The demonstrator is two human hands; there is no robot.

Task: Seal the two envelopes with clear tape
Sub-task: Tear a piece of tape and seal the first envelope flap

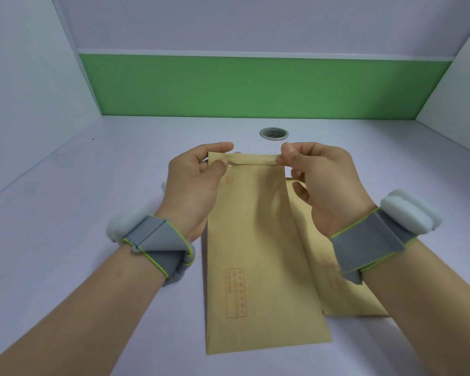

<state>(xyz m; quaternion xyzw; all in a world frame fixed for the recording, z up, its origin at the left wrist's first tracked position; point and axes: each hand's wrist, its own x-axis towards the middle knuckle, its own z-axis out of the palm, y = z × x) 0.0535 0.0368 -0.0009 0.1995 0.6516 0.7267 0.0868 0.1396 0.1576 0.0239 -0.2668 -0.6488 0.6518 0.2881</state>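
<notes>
- Desk surface [65,267], pale and plain, stretches wide to the outside of both forearms; white side walls and a green back panel [255,88] close it in well beyond the fingertips.
- Upper envelope [255,253], long and tan, lies flat between the two wrists, its short folded flap at the far end under the fingers. Red printing shows: a boxed block of text near the left wrist and a small round mark just beside the left thumb.
- Second envelope [337,291], same tan paper, sits partly under the first and under the right wrist, angled outward, with faint red print on it.
- Left hand [193,183] is curled, thumb and forefinger pinched on the flap's left corner.
- Right hand [320,180] is curled likewise, thumb and forefinger pinched at the flap's right end.
- Clear tape [251,162] appears as a faint glossy strip stretched along the flap between the two pinches; its exact edges are hard to make out.
- Grey straps with white pads wrap both wrists.
- Round metal grommet [273,133] sits in the desk just beyond the fingertips, apart from the envelopes.
</notes>
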